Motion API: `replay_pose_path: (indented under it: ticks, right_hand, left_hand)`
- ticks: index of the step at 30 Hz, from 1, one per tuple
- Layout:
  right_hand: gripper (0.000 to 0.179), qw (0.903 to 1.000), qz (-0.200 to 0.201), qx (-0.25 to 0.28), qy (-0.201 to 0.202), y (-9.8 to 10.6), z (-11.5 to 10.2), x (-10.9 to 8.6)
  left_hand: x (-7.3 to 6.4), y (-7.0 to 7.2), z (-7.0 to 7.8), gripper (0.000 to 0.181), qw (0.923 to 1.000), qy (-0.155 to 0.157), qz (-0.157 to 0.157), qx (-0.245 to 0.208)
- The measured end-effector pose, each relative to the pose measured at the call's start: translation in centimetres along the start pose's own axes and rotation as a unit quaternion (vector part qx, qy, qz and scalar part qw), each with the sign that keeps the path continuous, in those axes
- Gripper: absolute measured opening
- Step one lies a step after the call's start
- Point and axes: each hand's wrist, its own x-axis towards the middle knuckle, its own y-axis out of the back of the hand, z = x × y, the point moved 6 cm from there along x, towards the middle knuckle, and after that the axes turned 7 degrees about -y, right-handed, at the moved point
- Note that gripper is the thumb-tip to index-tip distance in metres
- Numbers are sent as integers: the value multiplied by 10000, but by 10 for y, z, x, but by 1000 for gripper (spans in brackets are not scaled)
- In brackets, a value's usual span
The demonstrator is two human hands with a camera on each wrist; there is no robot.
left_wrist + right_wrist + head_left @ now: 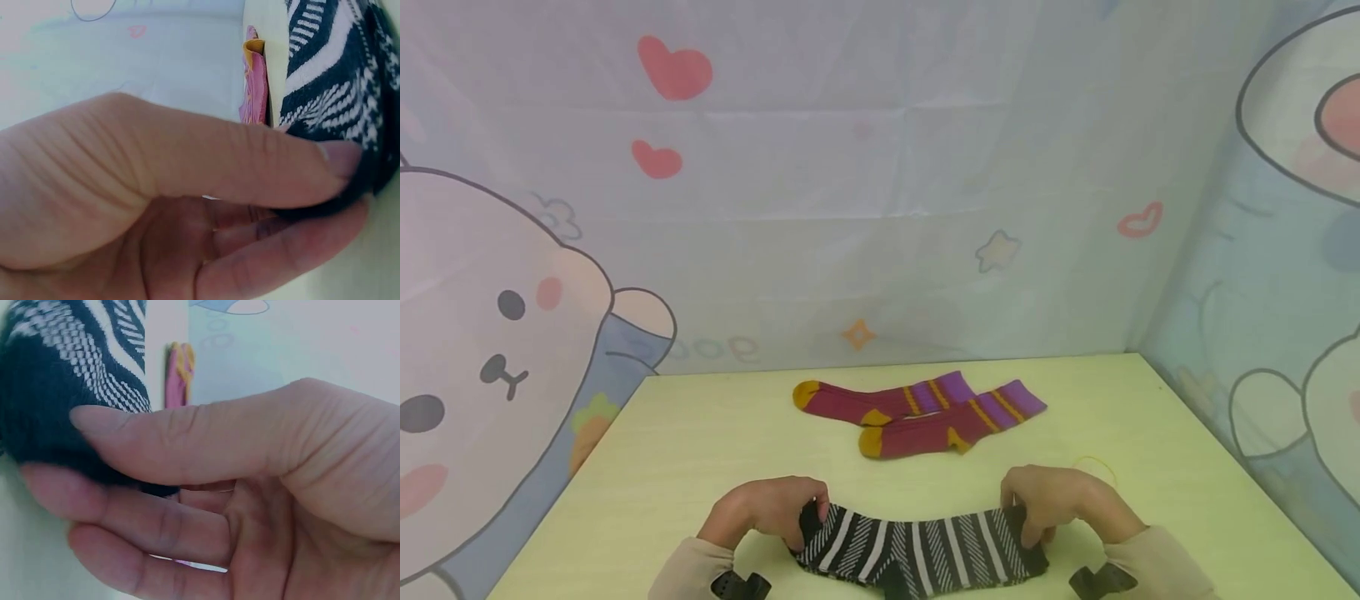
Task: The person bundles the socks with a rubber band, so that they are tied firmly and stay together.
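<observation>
A black-and-white patterned sock (936,550) stretches sideways between both hands at the front of the table; a second layer shows along its lower edge. My left hand (784,510) pinches its black left end, and in the left wrist view the thumb (262,162) lies over the dark edge with fingers beneath. At the other end my right hand (1047,498) pinches the black part between thumb (181,440) and fingers. Behind them lie two maroon socks with purple cuffs and mustard toes, the rear sock (880,402) partly overlapped by the nearer sock (951,425).
The pale yellow table (700,442) ends at a cartoon-printed cloth backdrop (887,208), which also covers the right side. A thin yellow loop (1101,463) lies near the right hand. Dark straps with small devices sit on both wrists.
</observation>
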Motion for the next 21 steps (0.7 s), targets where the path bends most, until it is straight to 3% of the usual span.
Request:
replay_pose_path:
  ticks: [8,14,21]
  right_hand:
    - [36,9995,182,-94,-220,-3,4,4]
    - [35,9970,314,-643,292,2,-1,3]
    - [11,9953,2,-398,877,2,-3,1]
  left_hand:
    - [1,2,0,45,10000,-52,81,21]
    - [1,3,3,46,9995,-265,163,64]
    - [0,2,5,46,9988,-485,92,51]
